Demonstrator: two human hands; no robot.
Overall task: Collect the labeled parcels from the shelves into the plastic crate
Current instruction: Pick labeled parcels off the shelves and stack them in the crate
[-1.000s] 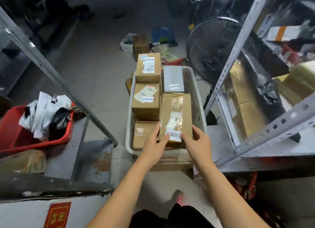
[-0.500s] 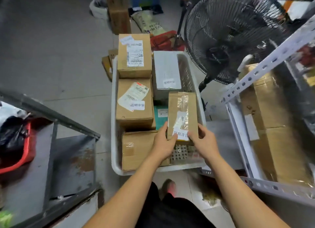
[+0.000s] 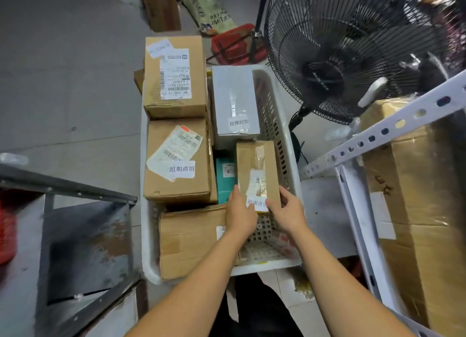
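Note:
A white plastic crate (image 3: 277,125) stands on the floor in front of me, holding several labeled parcels. Both my hands hold a narrow brown taped parcel (image 3: 256,165) at its near end, low inside the crate's right side. My left hand (image 3: 239,215) grips its left edge and my right hand (image 3: 287,210) grips its right edge. Beside it lie a teal box (image 3: 225,178), a white box (image 3: 234,99), two stacked-looking brown boxes (image 3: 176,77) (image 3: 176,160) on the left, and a flat brown box (image 3: 191,238) at the near left.
A black floor fan (image 3: 353,46) stands right of the crate. A white slotted shelf frame (image 3: 378,137) with large brown cartons (image 3: 423,198) is at the right. A grey metal shelf (image 3: 83,248) is at the left, a red bin (image 3: 6,230) at its edge. Boxes and bags lie on the floor beyond.
My view has dropped and closed in on the crate. Both hands have lowered the narrow brown parcel deeper into the crate's right side.

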